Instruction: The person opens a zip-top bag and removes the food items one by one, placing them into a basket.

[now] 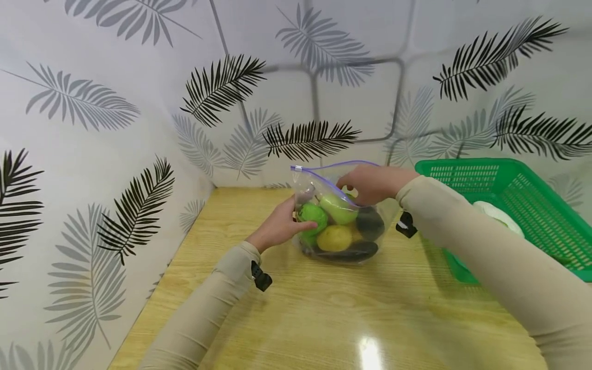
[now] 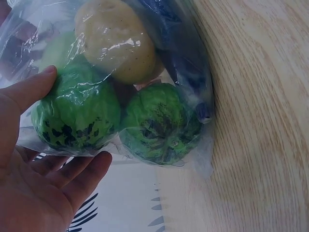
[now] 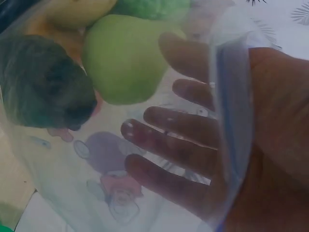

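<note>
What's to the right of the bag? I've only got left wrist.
Observer: A green basket, seen in the head view.
Operator: Is the bag zipped?
Observer: No. In the head view the bag has its purple zip strip parted at the top.
Operator: Right hand gripping anything?
Observer: Not that I can see. The right wrist view shows the right hand with its fingers spread behind the clear plastic, close to a light green fruit; can't tell if they touch it.
</note>
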`<state>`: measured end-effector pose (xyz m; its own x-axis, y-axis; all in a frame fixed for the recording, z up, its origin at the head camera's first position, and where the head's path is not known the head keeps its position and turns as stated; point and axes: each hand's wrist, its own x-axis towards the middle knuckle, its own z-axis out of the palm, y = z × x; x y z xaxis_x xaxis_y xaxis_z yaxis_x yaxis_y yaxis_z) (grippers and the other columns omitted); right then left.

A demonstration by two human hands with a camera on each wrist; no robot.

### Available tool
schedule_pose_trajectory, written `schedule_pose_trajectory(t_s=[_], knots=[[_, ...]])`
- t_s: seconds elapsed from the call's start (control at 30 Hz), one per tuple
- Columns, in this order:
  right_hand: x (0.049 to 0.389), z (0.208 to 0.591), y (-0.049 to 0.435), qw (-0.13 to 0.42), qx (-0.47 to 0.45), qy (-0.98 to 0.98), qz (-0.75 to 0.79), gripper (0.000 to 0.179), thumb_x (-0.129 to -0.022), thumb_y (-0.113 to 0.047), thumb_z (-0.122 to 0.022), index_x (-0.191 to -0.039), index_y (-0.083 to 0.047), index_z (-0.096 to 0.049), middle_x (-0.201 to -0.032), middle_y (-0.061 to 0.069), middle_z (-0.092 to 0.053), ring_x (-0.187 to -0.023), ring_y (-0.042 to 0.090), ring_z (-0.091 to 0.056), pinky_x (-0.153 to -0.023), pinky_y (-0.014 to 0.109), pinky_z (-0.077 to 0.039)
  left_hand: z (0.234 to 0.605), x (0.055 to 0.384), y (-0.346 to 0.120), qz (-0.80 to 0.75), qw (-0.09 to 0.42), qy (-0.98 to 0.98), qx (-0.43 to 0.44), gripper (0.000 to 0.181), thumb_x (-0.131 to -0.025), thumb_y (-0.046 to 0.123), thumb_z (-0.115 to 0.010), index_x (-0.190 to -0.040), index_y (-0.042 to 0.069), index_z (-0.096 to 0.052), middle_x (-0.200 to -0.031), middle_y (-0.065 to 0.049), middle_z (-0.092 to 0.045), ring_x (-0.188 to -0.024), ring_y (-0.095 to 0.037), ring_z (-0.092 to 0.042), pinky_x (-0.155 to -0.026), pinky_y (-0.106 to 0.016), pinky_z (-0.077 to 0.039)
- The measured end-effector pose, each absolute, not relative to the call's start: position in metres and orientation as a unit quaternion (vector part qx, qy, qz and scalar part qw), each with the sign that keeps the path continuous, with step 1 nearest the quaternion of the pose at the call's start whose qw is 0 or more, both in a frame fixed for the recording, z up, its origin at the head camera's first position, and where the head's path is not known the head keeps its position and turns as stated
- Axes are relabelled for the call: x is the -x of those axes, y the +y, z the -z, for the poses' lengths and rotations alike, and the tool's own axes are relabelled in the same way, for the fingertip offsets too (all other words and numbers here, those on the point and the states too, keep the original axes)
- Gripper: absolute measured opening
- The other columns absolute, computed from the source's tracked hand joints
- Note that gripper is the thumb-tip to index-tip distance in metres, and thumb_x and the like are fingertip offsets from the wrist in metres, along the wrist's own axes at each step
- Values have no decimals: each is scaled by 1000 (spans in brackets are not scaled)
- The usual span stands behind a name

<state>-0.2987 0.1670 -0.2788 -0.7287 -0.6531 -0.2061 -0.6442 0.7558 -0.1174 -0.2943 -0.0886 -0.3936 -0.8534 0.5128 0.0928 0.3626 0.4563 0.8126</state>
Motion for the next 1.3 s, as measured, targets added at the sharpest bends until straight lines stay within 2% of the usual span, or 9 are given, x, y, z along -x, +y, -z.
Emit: schedule_pose_trajectory(t_s=[0.1, 0.27, 0.33, 0.5, 0.63, 0.77, 0.97, 1.13, 1.3], knots=[[300, 287, 164, 120, 345, 931, 17, 43, -92, -6, -61, -135, -4, -60, -123, 15, -68, -113, 32, -65, -95, 48, -53, 395, 293, -88, -453, 91, 848, -258, 77, -92, 28, -76, -157, 29, -34, -153, -1, -43, -118, -20, -59, -85, -33, -56], [302, 299, 164, 116, 338, 934, 7, 37, -92, -5, -59, -128, -2, -63, -117, 12, -70, -105, 27, -67, -94, 45, -53, 396, 292, -85, -457, 101, 847, -251, 68, -93, 30, -75, -151, 23, -41, -140, -2, -51, -106, -18, -64, -83, -35, -57], [302, 301, 165, 112, 335, 936, 0, 35, -93, -6, -59, -127, -1, -65, -118, 13, -70, -107, 29, -66, -95, 46, -53, 396, 292, -84, -456, 103, 848, -249, 64, -93, 31, -75, -148, 20, -43, -136, -2, -53, -105, -17, -64, -84, -35, -56], [296, 301, 169, 102, 331, 938, 1, 32, -94, -10, -61, -124, 1, -67, -119, 15, -69, -113, 33, -65, -99, 47, -51, 398, 292, -80, -448, 101, 851, -253, 62, -92, 34, -75, -145, 20, -45, -137, 0, -53, -105, -16, -63, -83, -36, -56], [288, 298, 174, 64, 349, 935, 14, 30, -91, -6, -61, -119, 1, -69, -116, 16, -71, -111, 34, -65, -98, 47, -51, 400, 292, -77, -446, 97, 853, -253, 67, -92, 33, -76, -148, 19, -43, -143, -1, -51, -107, -16, -62, -85, -36, -55], [281, 287, 180, 44, 353, 934, 23, 28, -92, -7, -63, -117, 1, -70, -110, 15, -71, -104, 32, -67, -94, 47, -53, 402, 292, -76, -446, 98, 851, -259, 72, -93, 32, -75, -154, 21, -38, -151, -3, -46, -114, -16, -59, -87, -36, -55], [277, 254, 189, 47, 347, 936, 28, 34, -94, -17, -66, -124, 1, -67, -115, 15, -70, -106, 30, -66, -93, 47, -53, 399, 292, -78, -462, 90, 843, -262, 75, -92, 29, -76, -156, 29, -36, -154, -1, -43, -112, -18, -61, -85, -34, -56], [273, 233, 194, 48, 347, 936, 39, 35, -94, -21, -71, -122, 0, -69, -112, 13, -72, -102, 27, -68, -91, 46, -53, 397, 293, -80, -459, 81, 844, -266, 74, -92, 30, -76, -155, 26, -37, -154, -5, -44, -117, -18, -58, -87, -33, -55], [269, 220, 196, 67, 331, 941, 27, 39, -96, -21, -69, -129, -1, -67, -119, 14, -71, -108, 28, -67, -94, 47, -53, 397, 294, -84, -456, 81, 846, -264, 76, -92, 30, -76, -156, 23, -36, -155, -8, -43, -119, -20, -57, -87, -34, -55]])
